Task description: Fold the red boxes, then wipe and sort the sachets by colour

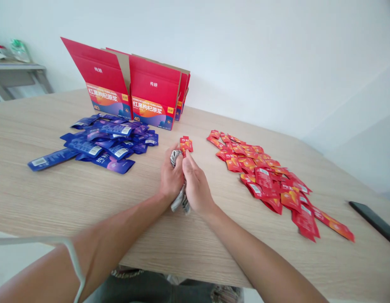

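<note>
Close together over the middle of the table, my two hands meet around one red sachet (186, 144), whose top end sticks up beyond the fingers. My left hand (171, 176) is closed on a crumpled grey cloth (179, 202), which also shows below the fist. With thumb and fingers, my right hand (196, 181) grips the red sachet; its lower part is hidden between the hands. To the left lies a heap of blue sachets (109, 141). A spread of red sachets (264, 176) lies to the right.
Red cartons with raised lids (155, 92) stand behind the blue heap, near the wall. A black phone (374, 221) rests at the table's right edge. A white cable (71, 256) crosses in front of the left forearm. Another table (18, 67) stands at the far left.
</note>
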A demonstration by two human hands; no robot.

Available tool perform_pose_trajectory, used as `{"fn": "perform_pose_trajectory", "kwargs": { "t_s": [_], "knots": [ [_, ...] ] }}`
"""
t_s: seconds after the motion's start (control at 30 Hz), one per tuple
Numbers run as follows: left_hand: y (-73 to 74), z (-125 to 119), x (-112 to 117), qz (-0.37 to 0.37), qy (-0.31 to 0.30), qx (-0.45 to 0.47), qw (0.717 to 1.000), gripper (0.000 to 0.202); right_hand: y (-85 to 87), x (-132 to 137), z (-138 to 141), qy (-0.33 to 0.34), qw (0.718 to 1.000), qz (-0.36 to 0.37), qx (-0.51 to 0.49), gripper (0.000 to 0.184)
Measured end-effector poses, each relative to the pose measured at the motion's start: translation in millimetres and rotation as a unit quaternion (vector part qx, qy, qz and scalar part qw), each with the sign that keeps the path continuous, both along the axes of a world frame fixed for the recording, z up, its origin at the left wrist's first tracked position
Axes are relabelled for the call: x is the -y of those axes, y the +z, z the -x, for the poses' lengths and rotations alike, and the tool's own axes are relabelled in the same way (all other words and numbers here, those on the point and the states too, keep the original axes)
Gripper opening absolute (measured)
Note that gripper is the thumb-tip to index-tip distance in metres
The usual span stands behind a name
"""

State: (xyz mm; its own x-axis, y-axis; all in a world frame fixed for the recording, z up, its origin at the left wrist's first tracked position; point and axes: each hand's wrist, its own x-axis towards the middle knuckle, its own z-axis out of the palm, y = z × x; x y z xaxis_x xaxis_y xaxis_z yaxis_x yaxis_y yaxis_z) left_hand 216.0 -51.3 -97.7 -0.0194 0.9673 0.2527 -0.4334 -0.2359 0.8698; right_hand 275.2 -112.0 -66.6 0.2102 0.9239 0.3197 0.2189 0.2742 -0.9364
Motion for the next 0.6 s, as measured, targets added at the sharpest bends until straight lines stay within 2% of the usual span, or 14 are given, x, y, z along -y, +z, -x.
{"fn": "perform_pose_trajectory", "kwargs": {
  "t_s": [0.17, 0.23, 0.3, 0.37, 0.43, 0.5, 0.6],
  "knots": [
    [6.2, 23, -40, 0.049, 0.093, -0.021, 0.994, 0.032, 7.6, 15, 5, 0.064, 0.998, 0.013, 0.008, 0.06],
    [10.6, 28, -50, 0.07, 0.106, -0.002, 0.992, 0.03, 14.3, 17, 1, 0.094, 0.994, 0.002, -0.048, 0.057],
    [13.7, 29, -50, 0.073, 0.083, 0.039, 0.993, 0.031, 21.3, 16, -4, 0.107, 0.984, -0.031, -0.137, 0.059],
    [15.3, 24, -44, 0.066, 0.044, 0.075, 0.994, 0.032, 23.8, 9, -9, 0.088, 0.972, -0.068, -0.207, 0.065],
    [16.1, 17, -34, 0.07, 0.008, 0.075, 0.995, 0.029, 18.3, -1, -14, 0.039, 0.969, -0.083, -0.229, 0.061],
    [16.6, 9, -24, 0.084, -0.01, 0.058, 0.995, 0.023, 6.4, -12, -18, -0.02, 0.979, -0.065, -0.191, 0.046],
    [17.6, 3, -14, 0.094, -0.002, 0.048, 0.994, 0.016, -10.4, -21, -23, -0.093, 0.994, -0.044, -0.042, 0.036]
  ]
}}
